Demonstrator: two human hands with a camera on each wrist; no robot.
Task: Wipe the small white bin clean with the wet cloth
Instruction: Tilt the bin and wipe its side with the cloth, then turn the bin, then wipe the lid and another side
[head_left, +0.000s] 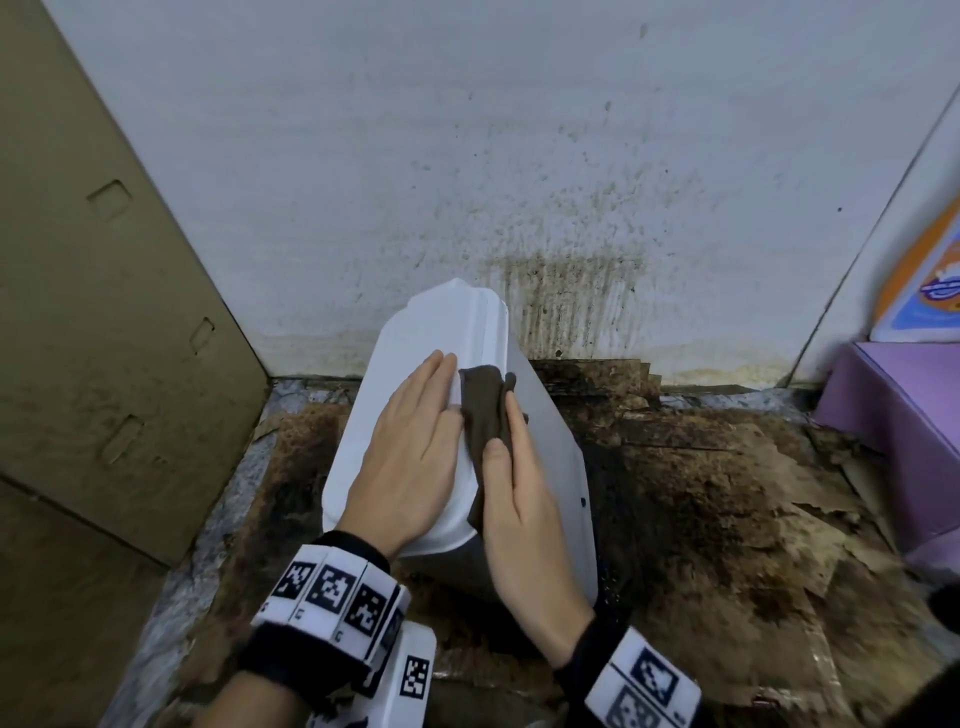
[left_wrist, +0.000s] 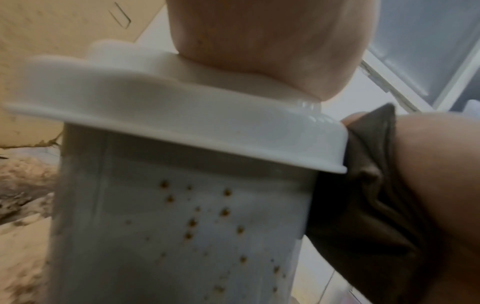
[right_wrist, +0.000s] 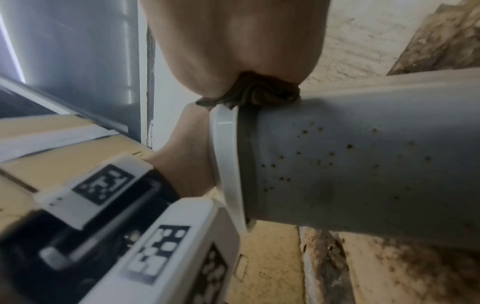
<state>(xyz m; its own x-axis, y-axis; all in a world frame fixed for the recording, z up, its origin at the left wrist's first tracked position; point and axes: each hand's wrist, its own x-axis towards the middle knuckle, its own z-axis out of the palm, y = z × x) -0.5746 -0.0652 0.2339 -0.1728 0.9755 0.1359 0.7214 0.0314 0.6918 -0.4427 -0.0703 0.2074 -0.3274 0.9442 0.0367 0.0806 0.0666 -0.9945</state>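
Observation:
The small white bin (head_left: 550, 441) leans tilted on the floor, lid (head_left: 415, 353) toward me. My left hand (head_left: 410, 441) lies flat on the lid, fingers straight. My right hand (head_left: 519, 467) presses a dark brown wet cloth (head_left: 483, 405) against the bin's side just below the lid rim, with the thumb pinching the cloth. From the left wrist, brown specks dot the bin wall (left_wrist: 182, 226), and the cloth (left_wrist: 369, 205) is bunched beside the lid edge. From the right wrist, the cloth (right_wrist: 254, 92) is squeezed between my palm and the speckled bin (right_wrist: 363, 164).
A cardboard panel (head_left: 104, 312) stands on the left. The white wall (head_left: 571, 291) behind the bin carries dark splatter and streaks. Stained, torn cardboard (head_left: 727, 493) covers the floor. A purple box (head_left: 893, 415) sits at the right edge.

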